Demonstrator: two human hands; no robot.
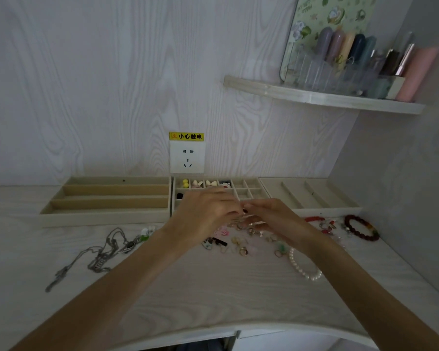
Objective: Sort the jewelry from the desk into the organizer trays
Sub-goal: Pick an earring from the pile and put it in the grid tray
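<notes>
Roughly, left to right. Tangle of silver chains loose on desk, front left. Behind it, long-slot tray against wall, slots bare. Small white-and-green piece just beside chain ends. Centre: grid tray, back row holding yellow beads, pale shells, a dark-and-red bit further right; one black bit in the second row, left. Left hand over front of grid tray, fingers curled toward right hand, fingertips meeting around a small dark item; blurred, cannot tell which hand actually has it or how tight the pinch is. Under and in front of hands: scatter of rings and charms on desk, pink piece, black bar. Pearl bracelet partly hidden by right forearm. Right: slanted-slot tray, slots bare. In front of it a red string bracelet, then dark red bead bracelet near wall. Above: wall socket with yellow warning label, corner shelf with bottles.
</notes>
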